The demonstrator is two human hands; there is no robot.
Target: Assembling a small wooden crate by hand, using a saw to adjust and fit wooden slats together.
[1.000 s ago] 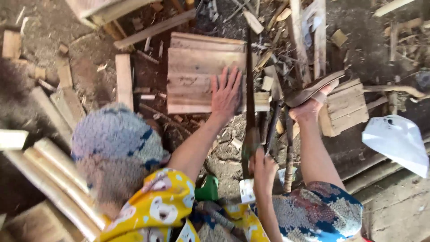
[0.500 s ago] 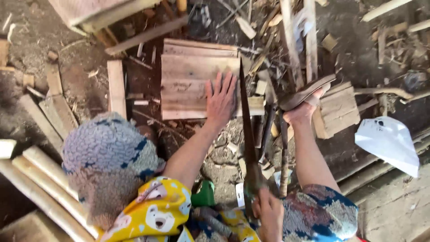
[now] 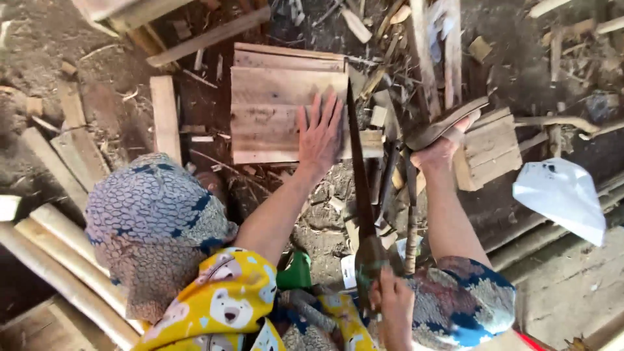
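Note:
My left hand [image 3: 322, 133] lies flat, fingers spread, on the right part of a panel of pale wooden slats [image 3: 273, 97] on the ground. Along the panel's right edge runs the long dark blade of a hand saw [image 3: 359, 188], pointing away from me. My right hand [image 3: 390, 305] is shut on the saw's handle, low in the view close to my body. A bare leg ends in a sandalled foot [image 3: 442, 140] set against a small slatted wooden block [image 3: 491, 149] to the right of the blade.
A head in a patterned cap [image 3: 153, 221] and a yellow printed shirt [image 3: 221, 305] fill the lower left. Loose planks [image 3: 166, 117], offcuts and splinters litter the dirt. Pale poles [image 3: 58, 260] lie at the left, a white sheet [image 3: 562, 195] at the right.
My right hand has drawn the saw back toward my body and then stayed low. My left hand has kept its place on the panel. The view has shifted slightly.

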